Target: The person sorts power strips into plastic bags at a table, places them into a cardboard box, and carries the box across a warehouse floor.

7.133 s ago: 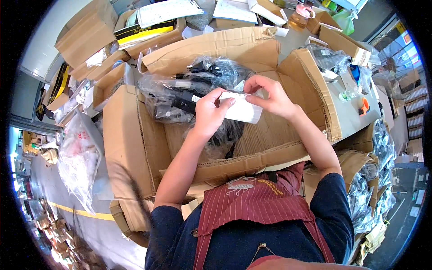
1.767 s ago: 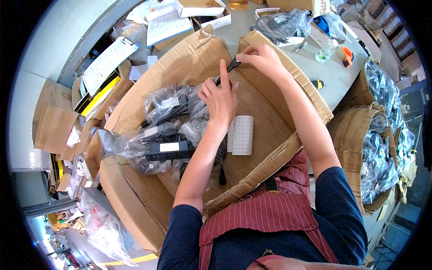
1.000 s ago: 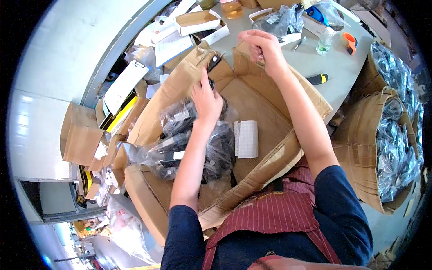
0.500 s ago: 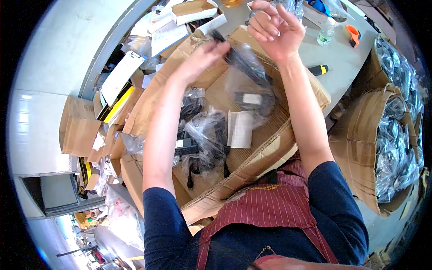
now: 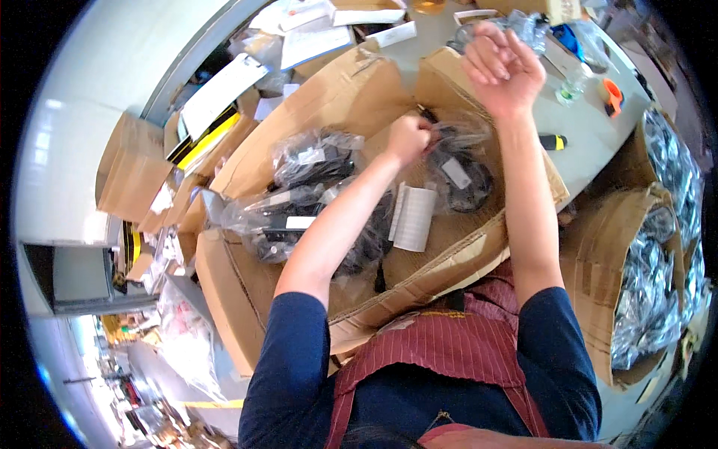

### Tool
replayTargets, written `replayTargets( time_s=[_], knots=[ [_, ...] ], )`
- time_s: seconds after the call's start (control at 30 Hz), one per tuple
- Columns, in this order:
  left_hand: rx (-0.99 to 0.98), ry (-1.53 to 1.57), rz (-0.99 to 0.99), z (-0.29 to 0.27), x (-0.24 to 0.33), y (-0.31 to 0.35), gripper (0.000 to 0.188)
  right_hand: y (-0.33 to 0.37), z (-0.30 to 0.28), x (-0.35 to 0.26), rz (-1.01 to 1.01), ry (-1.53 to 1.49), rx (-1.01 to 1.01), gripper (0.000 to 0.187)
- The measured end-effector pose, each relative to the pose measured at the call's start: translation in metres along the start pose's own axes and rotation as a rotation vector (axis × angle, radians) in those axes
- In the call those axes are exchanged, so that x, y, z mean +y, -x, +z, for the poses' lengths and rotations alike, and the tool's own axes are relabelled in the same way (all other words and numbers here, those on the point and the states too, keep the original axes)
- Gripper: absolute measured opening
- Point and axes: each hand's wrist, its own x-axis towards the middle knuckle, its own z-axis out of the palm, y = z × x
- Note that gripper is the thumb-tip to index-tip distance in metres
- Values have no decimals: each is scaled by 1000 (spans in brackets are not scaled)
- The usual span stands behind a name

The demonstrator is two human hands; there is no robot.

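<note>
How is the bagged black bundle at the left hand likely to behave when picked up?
The bundle would probably sag, as its black contents look like coiled cord. Its bag may slip, being loose, glossy clear plastic. Rolling seems unlikely given its irregular outline.

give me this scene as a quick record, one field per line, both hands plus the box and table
left hand: fingers closed at the upper end of a bagged black item
right hand: raised, loosely curled, nothing visibly held
open cardboard box: more bagged black items at left, white roll near the middle
grey table: yellow-and-black tool, orange object
</note>
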Motion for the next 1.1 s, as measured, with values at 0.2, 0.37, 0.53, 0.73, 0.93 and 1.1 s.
replayTargets(
  time_s=[0.2,0.37,0.53,0.73,0.93,1.1],
  knots=[
    [82,83,242,-30,6,3,31,3,2,3,-29,59,94,45],
    [275,-886,-90,-140,-44,48,42,2,-1,2,-44,128,89,44],
    [-5,-929,-342,-199,-67,104,53,3,-3,4,-34,159,90,42],
    [-165,-1168,-635,-182,-11,106,68,7,3,6,-37,274,307,39],
    [-184,-1553,14,-144,0,107,57,4,3,12,1,362,446,33],
    [102,-1501,679,-81,5,89,46,6,10,10,19,413,467,31]
  ],
)
